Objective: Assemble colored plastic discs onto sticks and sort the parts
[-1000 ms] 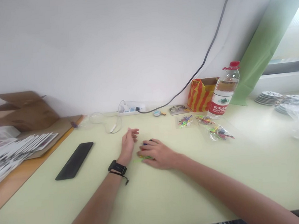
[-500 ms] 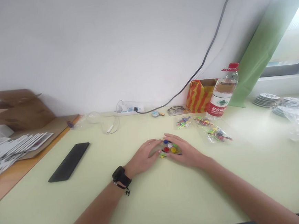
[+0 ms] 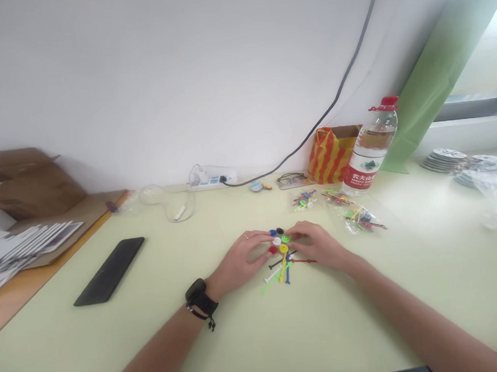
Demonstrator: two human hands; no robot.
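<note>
- My left hand (image 3: 237,261): rests on the desk (image 3: 260,334), fingers loosely spread, tips touching the coloured plastic ties (image 3: 281,255).
- My right hand (image 3: 317,245): fingers curled onto the round heads of that bundle; whether they pinch it I cannot tell.
- Ties: mid-desk, between both hands.
- Phone (image 3: 109,270): well to the left.
</note>
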